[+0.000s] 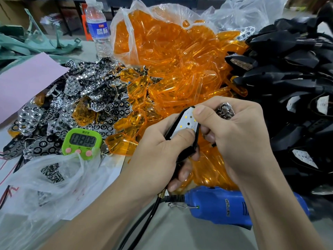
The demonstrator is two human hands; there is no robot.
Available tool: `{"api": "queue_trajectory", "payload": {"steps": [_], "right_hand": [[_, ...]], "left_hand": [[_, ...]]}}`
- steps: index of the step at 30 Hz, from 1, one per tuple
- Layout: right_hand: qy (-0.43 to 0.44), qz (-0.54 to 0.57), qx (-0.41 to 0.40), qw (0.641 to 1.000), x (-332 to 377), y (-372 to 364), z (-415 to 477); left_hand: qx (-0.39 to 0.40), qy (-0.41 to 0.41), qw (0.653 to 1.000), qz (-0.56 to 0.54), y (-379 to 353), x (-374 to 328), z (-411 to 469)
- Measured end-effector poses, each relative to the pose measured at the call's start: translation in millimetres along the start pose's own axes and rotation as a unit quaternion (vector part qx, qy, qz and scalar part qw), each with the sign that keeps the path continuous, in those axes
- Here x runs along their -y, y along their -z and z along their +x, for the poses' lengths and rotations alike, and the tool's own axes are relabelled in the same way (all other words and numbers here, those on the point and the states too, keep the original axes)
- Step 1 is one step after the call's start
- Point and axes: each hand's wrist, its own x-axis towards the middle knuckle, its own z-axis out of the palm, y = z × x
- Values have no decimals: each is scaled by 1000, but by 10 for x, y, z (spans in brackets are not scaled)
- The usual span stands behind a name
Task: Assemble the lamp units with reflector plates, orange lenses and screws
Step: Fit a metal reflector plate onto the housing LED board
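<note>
1. Grips a black lamp unit [187, 152] in the left hand [162, 141], with fingers curled under the housing and the thumb laid across the lower edge of its white LED board [186, 121].
2. Holds a silver reflector plate [225, 110] in the curled fingers of the right hand [239, 138], just right of the unit, and presses the right thumb tip on the board's upper corner.
3. Keeps both hands above the near edge of the desk [180, 237], raised in front of the piles.
4. Passes over a blue electric screwdriver [225, 204] lying on the desk under the right forearm, its black cable [144, 222] running off to the lower left.
5. Faces a heap of orange lenses [180, 69] directly behind the hands, spilling from a clear plastic bag [126, 33].
6. Finds loose reflector plates [72, 98] piled to the left, mixed with a few lenses.
7. Finds a green timer [81, 141] in front of that pile and a thin bag of screws [52, 173] nearer still.
8. Meets a stack of black lamp housings [288, 78] along the right side, touching the lens heap.
9. Ends at the far left with a pink sheet [21, 82] and a water bottle [98, 27] standing upright beside the lens bag.
</note>
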Motion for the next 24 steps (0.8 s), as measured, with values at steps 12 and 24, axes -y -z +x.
{"api": "queue_trajectory", "payload": {"steps": [12,24], "right_hand": [[32,-36,-22,999,31,-53,-34],[39,-63,-30,997,58,-83,-62]], "left_hand": [[-25,-14,999,32,-40,-5,-10],[-50,-8,998,46,-79,-20,-7]]}}
